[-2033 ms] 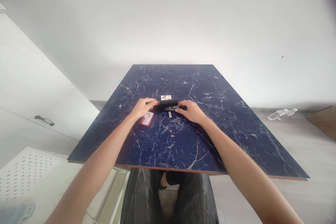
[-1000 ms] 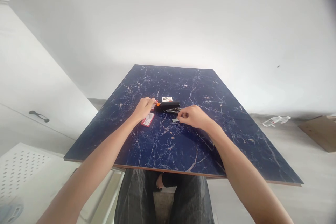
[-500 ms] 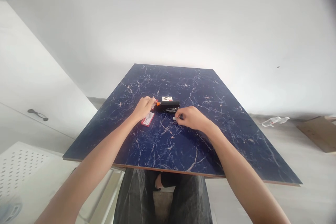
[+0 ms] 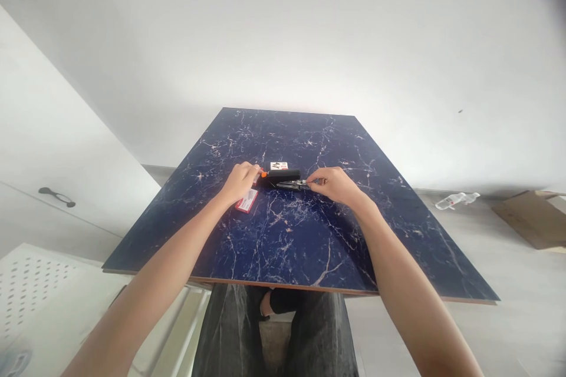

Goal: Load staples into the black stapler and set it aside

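Note:
A black stapler (image 4: pixel 285 175) with an orange part at its left end lies on the dark blue marbled table (image 4: pixel 283 247). Its top is raised, so the metal channel shows on the near side. My left hand (image 4: pixel 241 179) is closed on the stapler's left end, fingertips by the orange part. At the stapler's right end, my right hand (image 4: pixel 329 181) pinches a small silvery strip of staples (image 4: pixel 306 182) against the tip of the channel; the fingers partly hide it. A red and white box (image 4: pixel 246 201) lies just below my left hand.
Behind the stapler lies a small white box with a printed picture (image 4: pixel 278 165). To the left is a white cabinet with a dark handle (image 4: pixel 57 196). On the floor at right are a clear plastic bottle (image 4: pixel 455 200) and a cardboard box (image 4: pixel 530 218).
My right hand has moved up and slightly right, carrying the staple strip from the near side of the stapler to its right end. My left hand stays on the stapler.

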Available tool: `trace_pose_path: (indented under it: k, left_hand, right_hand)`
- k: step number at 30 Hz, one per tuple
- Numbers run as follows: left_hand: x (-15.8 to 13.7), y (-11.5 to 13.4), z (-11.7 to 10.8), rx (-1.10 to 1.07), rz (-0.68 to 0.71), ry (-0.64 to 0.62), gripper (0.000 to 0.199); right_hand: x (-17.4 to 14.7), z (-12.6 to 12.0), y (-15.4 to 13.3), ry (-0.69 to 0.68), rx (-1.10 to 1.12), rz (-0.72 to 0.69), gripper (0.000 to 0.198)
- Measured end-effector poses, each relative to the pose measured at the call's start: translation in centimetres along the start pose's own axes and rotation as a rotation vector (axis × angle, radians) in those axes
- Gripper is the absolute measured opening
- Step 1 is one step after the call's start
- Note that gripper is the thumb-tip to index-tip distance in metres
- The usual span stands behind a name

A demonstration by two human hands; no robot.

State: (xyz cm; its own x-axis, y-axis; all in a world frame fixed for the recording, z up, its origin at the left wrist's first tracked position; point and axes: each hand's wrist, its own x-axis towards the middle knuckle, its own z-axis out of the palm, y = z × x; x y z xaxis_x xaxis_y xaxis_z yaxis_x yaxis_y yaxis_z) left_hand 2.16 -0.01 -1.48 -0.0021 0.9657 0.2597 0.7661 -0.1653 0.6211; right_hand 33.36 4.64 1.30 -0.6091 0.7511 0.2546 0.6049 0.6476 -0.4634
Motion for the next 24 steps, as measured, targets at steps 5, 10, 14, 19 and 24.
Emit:
trace_pose_path:
  k: [5,10,14,19,24]
  left_hand:
    - [0.0,0.1,-0.1,0.008,-0.010,-0.002,0.056]
    - [0.0,0.1,-0.1,0.019,0.003,-0.011,0.055]
    - [-0.3,0.0,-0.7,0.009,0.052,-0.075,0.047]
    - [-0.7,0.1,-1.3,0.038,0.142,-0.152,0.055]
    - [-0.8,0.4,-1.0,0.027,0.106,-0.124,0.052]
  right_hand:
    - [-0.1,0.2,0.2,-0.019,-0.015,-0.007,0.020]
    - [0.0,0.4,0.0,-0.035,-0.042,-0.020,0.020]
    - [-0.6,-0.6,-0.7,-0.021,-0.102,0.048,0.017]
    - [-2.5,-1.4,-2.9,-0.046,-0.149,0.316,0.017]
    - [-3.1,0.4,-5.8,-0.147,-0.051,0.332,0.015]
